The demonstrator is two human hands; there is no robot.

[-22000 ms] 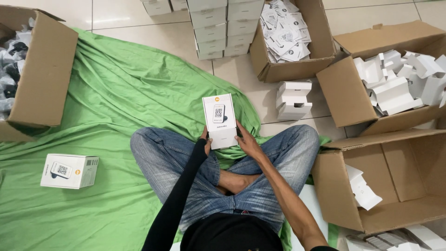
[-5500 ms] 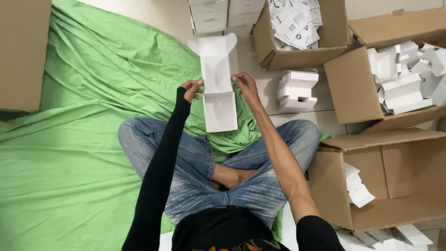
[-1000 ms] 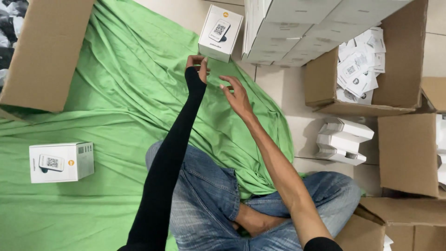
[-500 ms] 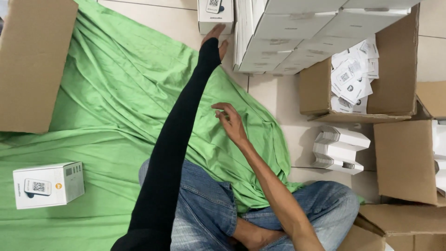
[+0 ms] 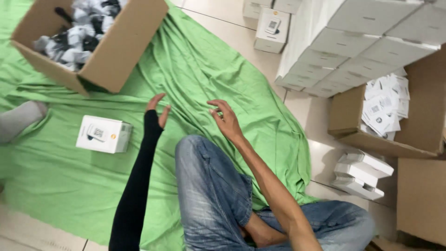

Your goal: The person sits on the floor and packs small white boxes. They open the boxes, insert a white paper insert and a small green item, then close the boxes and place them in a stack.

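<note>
My left hand, in a black sleeve, hovers open above the green cloth and holds nothing. My right hand hangs beside it with fingers apart, also empty, just above my left knee. A white product box lies on the cloth to the left of my left hand. Another white product box stands on the tiled floor at the top, beside a tall stack of white boxes.
A cardboard carton of wrapped black-and-white items sits top left. Another carton holds white leaflets at right. Folded white box inserts lie on the floor near my right knee. Another person's grey-socked foot rests at the left edge.
My left hand has let go of the white box at the top by the stack and pulled back toward me. Both hands are now empty over the cloth, and the view has swung left.
</note>
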